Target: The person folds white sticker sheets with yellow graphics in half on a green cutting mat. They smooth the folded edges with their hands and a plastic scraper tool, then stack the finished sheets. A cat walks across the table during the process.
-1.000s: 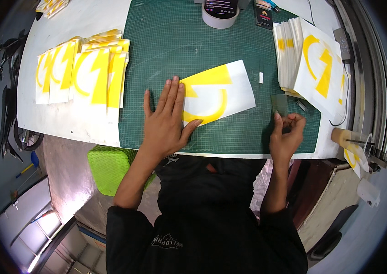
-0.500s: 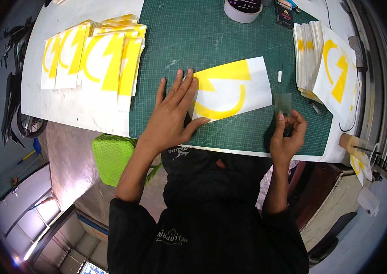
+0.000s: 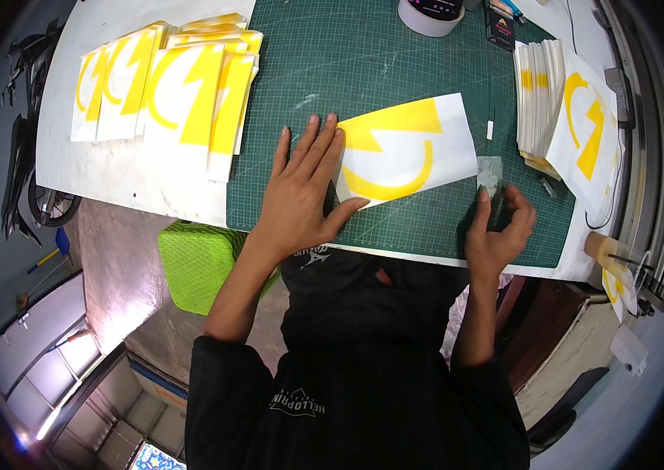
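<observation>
In the head view, a dark green cutting mat [image 3: 394, 70] printed with a fine pale grid fills the upper middle of the frame, lying on a white tabletop [image 3: 112, 172]. At the centre of the mat lies a single white rectangular sheet [image 3: 406, 149], smooth and flat, bearing a yellow curved shape with a jagged arm. The left hand [image 3: 300, 192] is spread flat, palm down, its fingertips pressing the sheet's left edge and its thumb along the lower left corner. The right hand [image 3: 499, 231] is pinched around a small translucent grey squeegee [image 3: 490, 172] — a thin stiff card held upright just beside the sheet's right edge, touching or nearly touching it; which cannot be told.

The mat's near edge runs just above the person's dark-sleeved body, and bare green shows above and to the left of the sheet, well apart from other things.

In the upper left, about five like sheets [image 3: 167, 90] lie fanned and overlapping on the tabletop. At the right, one thick stack of sheets [image 3: 539, 102] stands on the mat's edge — too many to count — with one loose sheet [image 3: 586, 133] beside it. One tape roll [image 3: 430, 14] sits at the top edge. A bright green mesh stool [image 3: 195, 258] sits below the table.
</observation>
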Motion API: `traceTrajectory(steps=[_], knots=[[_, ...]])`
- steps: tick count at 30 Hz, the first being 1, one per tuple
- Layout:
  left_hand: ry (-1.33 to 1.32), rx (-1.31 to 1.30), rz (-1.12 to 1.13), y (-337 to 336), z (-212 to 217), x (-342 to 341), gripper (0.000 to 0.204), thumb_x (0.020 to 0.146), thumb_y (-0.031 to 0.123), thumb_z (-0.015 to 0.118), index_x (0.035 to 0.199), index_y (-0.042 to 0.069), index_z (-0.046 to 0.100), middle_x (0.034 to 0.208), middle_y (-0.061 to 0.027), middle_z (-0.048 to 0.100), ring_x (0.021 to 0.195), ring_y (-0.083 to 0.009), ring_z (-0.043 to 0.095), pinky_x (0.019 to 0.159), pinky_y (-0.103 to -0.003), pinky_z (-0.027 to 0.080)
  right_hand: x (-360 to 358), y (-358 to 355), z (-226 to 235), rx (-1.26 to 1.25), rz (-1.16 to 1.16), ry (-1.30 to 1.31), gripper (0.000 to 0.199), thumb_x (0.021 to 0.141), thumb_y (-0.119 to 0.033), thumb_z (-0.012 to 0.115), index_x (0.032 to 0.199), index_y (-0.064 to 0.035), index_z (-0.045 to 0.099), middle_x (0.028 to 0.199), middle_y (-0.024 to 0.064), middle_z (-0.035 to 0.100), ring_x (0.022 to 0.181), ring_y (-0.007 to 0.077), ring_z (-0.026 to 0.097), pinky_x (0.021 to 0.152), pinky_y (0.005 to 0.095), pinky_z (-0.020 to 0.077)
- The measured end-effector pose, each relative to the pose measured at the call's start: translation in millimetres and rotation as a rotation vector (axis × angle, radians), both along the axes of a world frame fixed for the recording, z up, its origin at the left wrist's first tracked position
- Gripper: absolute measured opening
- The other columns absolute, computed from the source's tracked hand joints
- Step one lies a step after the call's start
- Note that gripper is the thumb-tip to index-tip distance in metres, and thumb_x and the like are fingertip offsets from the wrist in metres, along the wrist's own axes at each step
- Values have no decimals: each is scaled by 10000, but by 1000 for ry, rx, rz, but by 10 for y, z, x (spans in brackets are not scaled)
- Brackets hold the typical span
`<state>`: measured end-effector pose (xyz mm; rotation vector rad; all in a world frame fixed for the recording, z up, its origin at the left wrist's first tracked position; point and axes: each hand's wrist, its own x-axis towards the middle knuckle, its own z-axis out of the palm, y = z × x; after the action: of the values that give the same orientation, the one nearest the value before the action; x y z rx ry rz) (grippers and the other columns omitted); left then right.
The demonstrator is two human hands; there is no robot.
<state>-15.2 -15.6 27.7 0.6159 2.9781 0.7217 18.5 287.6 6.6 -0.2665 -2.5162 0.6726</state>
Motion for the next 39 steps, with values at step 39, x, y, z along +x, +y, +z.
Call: traceTrajectory(steps=[39], knots=[[-6, -90, -42, -7, 36, 22, 797, 999, 480, 631, 1592, 1, 400, 1696, -173, 342, 1594, -379, 256, 1287, -580, 136, 77, -654, 94, 262, 971, -363, 697, 962, -552, 635, 1452, -57, 606, 1630, 136, 444, 1553, 360, 334, 1275, 567, 263]])
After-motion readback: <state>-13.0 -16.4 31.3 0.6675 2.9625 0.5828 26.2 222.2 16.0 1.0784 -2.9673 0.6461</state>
